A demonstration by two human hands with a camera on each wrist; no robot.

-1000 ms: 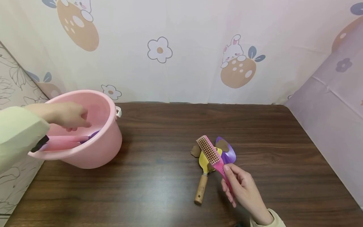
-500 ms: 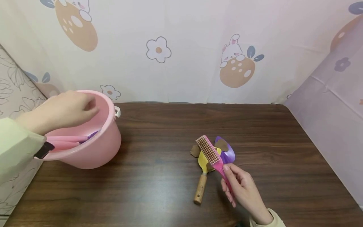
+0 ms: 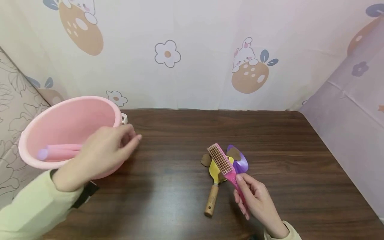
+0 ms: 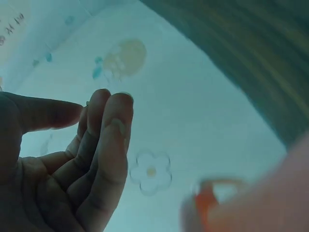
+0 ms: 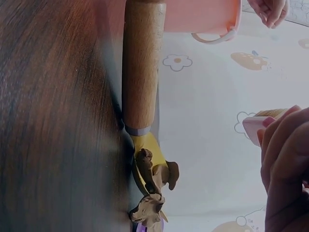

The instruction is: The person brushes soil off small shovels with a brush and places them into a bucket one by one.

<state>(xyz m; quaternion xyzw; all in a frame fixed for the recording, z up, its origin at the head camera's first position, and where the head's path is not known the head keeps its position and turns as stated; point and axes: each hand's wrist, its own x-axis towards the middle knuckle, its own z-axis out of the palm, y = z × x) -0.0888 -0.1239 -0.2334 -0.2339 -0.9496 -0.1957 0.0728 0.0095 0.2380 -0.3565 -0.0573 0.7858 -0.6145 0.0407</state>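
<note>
My left hand is over the near right rim of a pink bucket, hiding part of it. Its fingers are loosely bent, and in the left wrist view the thumb meets the fingertips with nothing visible between them. In my right hand is the handle of a pink brush with brown bristles, pointing up and left. Behind the brush lies a small yellow trowel with a wooden handle, partly covered by brown clay-like lumps. A purple scoop blade bearing another brown lump lies beside it.
Pink handles, one with a lilac end, lie inside the bucket at the left of the dark wooden table. A white lug sits on the bucket's side. Patterned curtains stand behind and to the right.
My left hand has come up out of the bucket and moved right and nearer, past its rim. The right hand and brush have stayed in place.
</note>
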